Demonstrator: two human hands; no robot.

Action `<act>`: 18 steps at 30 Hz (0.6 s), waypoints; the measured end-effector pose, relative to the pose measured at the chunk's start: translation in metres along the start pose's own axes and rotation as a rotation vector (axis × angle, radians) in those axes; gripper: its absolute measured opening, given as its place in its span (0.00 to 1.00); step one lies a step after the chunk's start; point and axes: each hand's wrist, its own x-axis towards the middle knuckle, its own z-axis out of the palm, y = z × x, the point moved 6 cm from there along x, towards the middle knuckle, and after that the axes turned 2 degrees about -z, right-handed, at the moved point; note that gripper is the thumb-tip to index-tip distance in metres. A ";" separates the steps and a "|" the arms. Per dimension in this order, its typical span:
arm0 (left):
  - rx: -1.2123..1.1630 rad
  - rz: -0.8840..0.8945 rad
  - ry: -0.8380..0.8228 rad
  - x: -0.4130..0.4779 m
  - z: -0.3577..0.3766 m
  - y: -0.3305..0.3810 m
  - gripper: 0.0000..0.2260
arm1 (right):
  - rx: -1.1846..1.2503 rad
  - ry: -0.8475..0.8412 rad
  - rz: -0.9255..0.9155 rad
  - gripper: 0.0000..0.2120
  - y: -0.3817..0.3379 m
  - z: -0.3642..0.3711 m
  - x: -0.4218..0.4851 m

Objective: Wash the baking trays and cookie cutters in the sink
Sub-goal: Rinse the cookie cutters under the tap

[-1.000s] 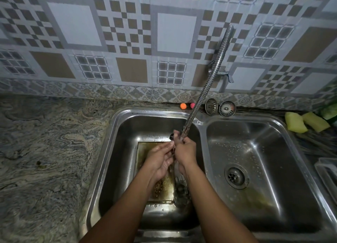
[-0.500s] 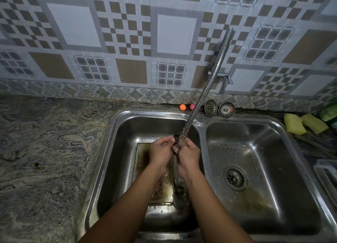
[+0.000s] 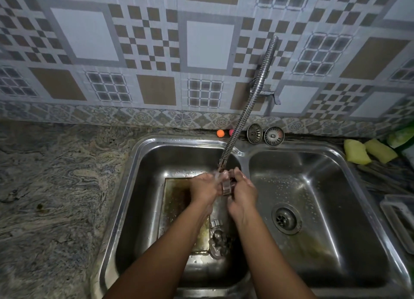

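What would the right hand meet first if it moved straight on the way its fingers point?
Probably the left hand, just across the cookie cutter that the right hand pinches under the tap; depth is unclear.

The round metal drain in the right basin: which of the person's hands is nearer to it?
Right. The right hand sits just left of the round metal drain, near the basin divider; the left hand is farther left, over the left basin.
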 end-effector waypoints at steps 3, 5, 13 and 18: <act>0.054 -0.047 0.032 0.002 0.008 -0.005 0.09 | 0.005 -0.085 0.044 0.03 0.002 0.003 -0.004; 0.094 -0.041 0.034 0.002 0.010 -0.003 0.10 | -0.100 -0.083 0.017 0.04 0.002 0.005 -0.005; 0.126 0.045 -0.098 -0.009 -0.010 0.006 0.08 | -0.449 -0.122 -0.166 0.05 0.006 0.025 -0.007; 0.156 0.017 -0.190 -0.013 -0.020 0.011 0.11 | -0.527 0.004 -0.239 0.05 0.006 0.024 -0.001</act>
